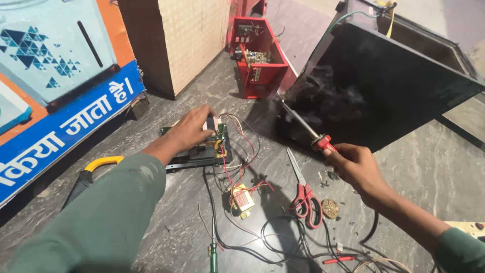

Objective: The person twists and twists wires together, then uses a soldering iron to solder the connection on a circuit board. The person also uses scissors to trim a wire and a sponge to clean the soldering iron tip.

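Observation:
My left hand [191, 128] rests on a green circuit board [204, 146] lying on the grey floor, fingers pressing a small part at the board's top edge. My right hand [356, 167] grips the red handle of a soldering iron [303, 124], held up off the floor to the right of the board. Its metal tip points up and left, and smoke drifts around it. Red, black and yellow wires [237, 151] run from the board to a small transformer [241, 199].
Red-handled scissors [304, 194] lie beside a round coin-like disc [330, 208]. A green screwdriver [213, 253] and tangled black cables sit near me. A black open cabinet [384, 86], a red electronics box [258, 58], a cardboard box [187, 40] and a yellow-handled tool [96, 169] surround the spot.

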`<state>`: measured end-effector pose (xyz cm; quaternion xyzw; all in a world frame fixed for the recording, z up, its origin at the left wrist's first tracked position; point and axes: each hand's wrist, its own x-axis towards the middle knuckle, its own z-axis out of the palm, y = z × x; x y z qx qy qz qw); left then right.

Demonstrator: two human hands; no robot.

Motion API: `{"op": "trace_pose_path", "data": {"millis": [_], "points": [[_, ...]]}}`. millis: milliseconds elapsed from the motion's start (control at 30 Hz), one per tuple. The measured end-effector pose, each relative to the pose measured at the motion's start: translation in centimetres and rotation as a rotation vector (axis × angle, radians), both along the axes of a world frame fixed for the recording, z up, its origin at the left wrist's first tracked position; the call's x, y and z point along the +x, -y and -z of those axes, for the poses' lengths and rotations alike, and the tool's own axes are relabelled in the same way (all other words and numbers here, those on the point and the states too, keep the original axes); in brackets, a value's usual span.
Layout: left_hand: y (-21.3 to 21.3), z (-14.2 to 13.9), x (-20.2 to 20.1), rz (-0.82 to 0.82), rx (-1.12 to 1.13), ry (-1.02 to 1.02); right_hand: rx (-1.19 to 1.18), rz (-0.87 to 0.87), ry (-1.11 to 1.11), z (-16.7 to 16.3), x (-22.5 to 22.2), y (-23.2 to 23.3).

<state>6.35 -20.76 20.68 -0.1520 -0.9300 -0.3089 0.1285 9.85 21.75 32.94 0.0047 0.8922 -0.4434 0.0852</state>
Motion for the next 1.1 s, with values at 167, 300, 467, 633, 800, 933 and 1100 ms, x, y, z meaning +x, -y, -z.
{"op": "trace_pose_path", "data": {"millis": [167,300,467,633,800,933,1100], "points": [[-0.5,-1.3,0.1,-0.027,0.060,0.029,-0.097,-0.016,0.042,-0.2,-0.3,-1.7],[-3.0,-2.5,1.3,-0.103,0.274,0.157,-0.132,-0.022,0.069,0.2,-0.8,-2.2],[-12.2,-2.3,5.1,0.141,0.972,0.420,-0.193,0.051,0.094,-0.6,-0.2,-1.4],[-22.6,-2.7,7.9,0.112,1.081,0.602,-0.439,-0.031,0.254,-1.9,2.0,-0.6],[-26.0,-4.2,9.2,0.153,1.271,0.564,-0.532,0.017,0.304,-1.4,2.8,-0.3],[-26.8,-5.5,9.4,0.053,1.211,0.648,-0.597,0.034,0.288,-0.3,2.4,-0.7],[-27.0,-5.7,10.5,0.001,1.185,0.813,-0.581,0.056,0.303,1.0,2.4,-0.5]]}}
